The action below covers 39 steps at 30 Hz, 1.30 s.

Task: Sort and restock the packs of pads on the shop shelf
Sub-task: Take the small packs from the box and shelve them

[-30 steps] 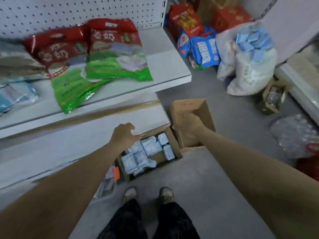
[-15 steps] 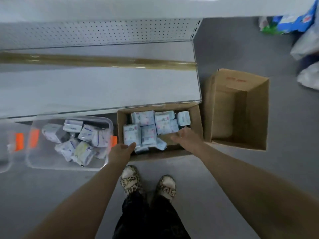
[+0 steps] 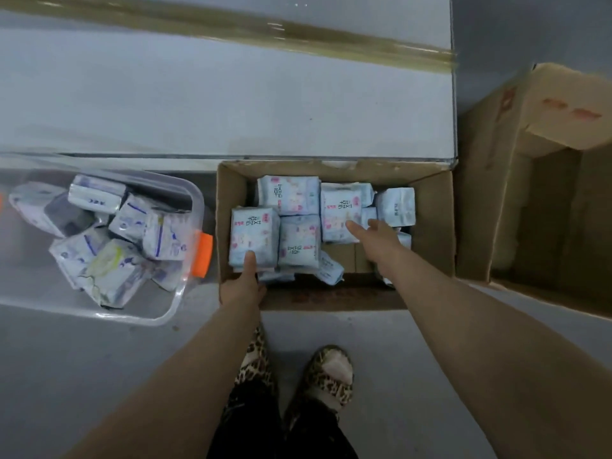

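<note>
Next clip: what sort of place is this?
Probably a shop aisle, at floor level: a bare white metal shelf, an open brown cardboard box of pale blue pad packs, and a clear plastic tub of mixed white packs beside it.

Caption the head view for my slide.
Left hand touches a pad pack in the cardboard box; right hand reaches over more packs, beside a clear bin.
</note>
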Available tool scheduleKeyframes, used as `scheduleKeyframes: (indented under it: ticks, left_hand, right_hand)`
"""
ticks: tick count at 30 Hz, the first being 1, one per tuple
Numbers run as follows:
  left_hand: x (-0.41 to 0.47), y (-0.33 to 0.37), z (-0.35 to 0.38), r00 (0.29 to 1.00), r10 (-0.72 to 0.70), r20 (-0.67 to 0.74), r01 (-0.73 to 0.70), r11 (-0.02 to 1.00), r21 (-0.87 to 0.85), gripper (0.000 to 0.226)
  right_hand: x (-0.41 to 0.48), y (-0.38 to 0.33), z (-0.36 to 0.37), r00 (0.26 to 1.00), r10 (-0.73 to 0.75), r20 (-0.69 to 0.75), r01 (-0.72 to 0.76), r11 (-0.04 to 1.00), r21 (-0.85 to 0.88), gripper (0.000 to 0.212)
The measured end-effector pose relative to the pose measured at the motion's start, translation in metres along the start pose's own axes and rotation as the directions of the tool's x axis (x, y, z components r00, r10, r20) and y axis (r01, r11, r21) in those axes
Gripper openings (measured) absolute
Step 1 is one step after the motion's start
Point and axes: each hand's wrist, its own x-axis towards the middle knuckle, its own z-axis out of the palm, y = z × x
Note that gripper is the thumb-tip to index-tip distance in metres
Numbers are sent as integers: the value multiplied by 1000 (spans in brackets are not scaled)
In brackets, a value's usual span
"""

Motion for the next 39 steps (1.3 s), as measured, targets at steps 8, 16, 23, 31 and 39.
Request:
scheduleKeyframes:
  ticks: [8,16,23,31,39]
  left_hand:
    - [27,2,23,998,-54,-17,47,959,-279,63]
    - [32,-5,21,996,-74,-49,59,965,-256,36]
    - [5,6,6,995,-62,79,81,962,-261,49]
    - [-92,51,-44,955,43,293,11,984,-179,81]
    - [-214,129,-79,912,81,403,-40,993,-111,90]
  right_hand:
    - [60,26,26,998,16,63,-31,968,249,131]
    - [43,22,34,995,19,-102,-1,985,175,66]
    - [-16,14,27,998,29,-52,-8,931,366,53]
    - [-125,4,-1,998,40,42,-55,892,448,59]
    - [-262,-61,-29,1000,-10,12,3,852,523,37]
